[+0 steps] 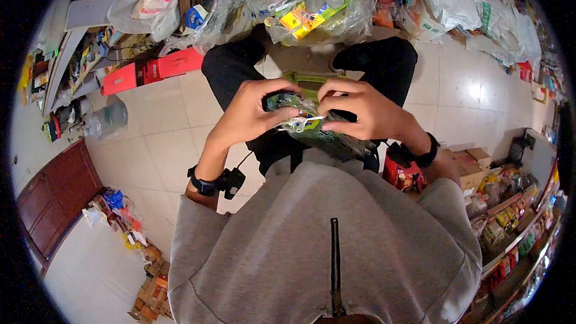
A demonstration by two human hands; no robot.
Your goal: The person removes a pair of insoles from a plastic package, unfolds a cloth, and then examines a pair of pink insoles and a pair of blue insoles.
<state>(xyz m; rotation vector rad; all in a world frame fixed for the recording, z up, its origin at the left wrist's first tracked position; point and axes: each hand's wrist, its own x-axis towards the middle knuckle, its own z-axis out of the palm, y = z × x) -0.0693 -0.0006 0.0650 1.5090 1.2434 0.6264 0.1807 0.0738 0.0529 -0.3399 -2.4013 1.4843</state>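
A clear, crinkled plastic packet [324, 137] with dark green contents and a small coloured label is held above my lap. My left hand [249, 111] grips its left side, the thumb pressed on the plastic. On the other side, my right hand [369, 108] pinches the packet's upper edge between bent fingers and thumb. What exactly is inside the packet cannot be made out. Just beyond the hands, between my knees, a yellow-green object [306, 79] with a flat frame-like edge is partly hidden.
Plastic bags and packaged goods [324, 9] are piled ahead of my knees. A red box [153, 72] and a large clear bottle [108, 119] are on the tiled floor [162, 150] to the left. Cardboard boxes [471, 168] and shelves of packets [510, 216] stand at right.
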